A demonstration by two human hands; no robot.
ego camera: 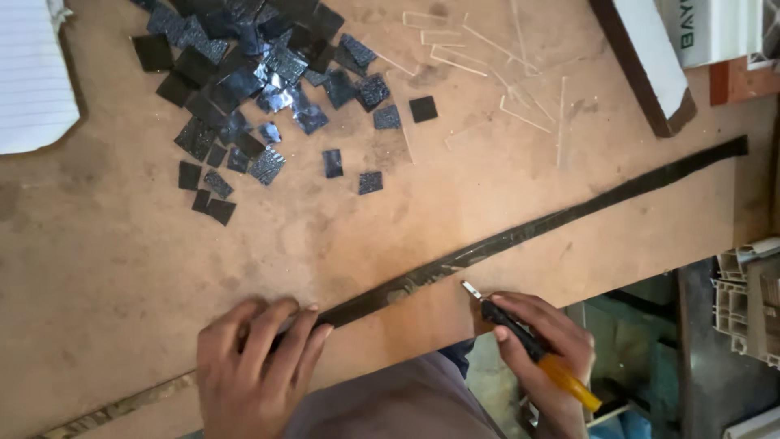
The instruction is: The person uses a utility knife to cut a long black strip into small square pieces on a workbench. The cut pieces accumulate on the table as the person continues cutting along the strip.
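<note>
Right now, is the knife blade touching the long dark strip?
Apart. The head view shows bare board between the blade tip of the knife in the right hand and the long dark strip.

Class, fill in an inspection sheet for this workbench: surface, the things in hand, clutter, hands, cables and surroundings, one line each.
Surface: brown board worktop, scuffed and dusty.
Things in hand: long dark strip lying diagonally across the board; utility knife with black body and orange end, blade tip close to the strip.
Clutter: heap of small dark cut squares at upper left; thin pale offcut slivers at upper middle; lined white paper at the left edge.
Hands: left hand pressing flat on the strip; right hand gripping the knife.
Cables: nothing seen.
Surroundings: white box and white block at upper right; white plastic profiles at lower right.
</note>
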